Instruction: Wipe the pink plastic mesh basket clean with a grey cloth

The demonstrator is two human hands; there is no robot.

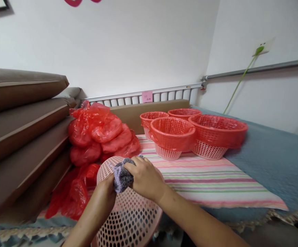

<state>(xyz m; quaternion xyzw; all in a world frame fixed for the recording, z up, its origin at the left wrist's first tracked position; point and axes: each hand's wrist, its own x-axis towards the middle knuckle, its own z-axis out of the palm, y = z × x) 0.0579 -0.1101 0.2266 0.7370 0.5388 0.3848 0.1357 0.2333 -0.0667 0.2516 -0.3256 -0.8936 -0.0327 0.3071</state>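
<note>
brown cushions (23,89) lie stacked left of a radiator (164,90) bearing a pink note (147,96).

Bare hands (146,177) and bare forearms (194,215)

Cushions (23,118) left, bags (105,128) between, baskets (168,152) right

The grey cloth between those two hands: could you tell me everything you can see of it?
The grey cloth looks soft and fuzzy, dark and flecked, with a lavender edge. It is crumpled into a bunch, so its full shape is hidden. The left hand holds it near the lavender edge; the right hand grips its other side. It is at the pale pink perforated basket; whether they touch is unclear.
</note>
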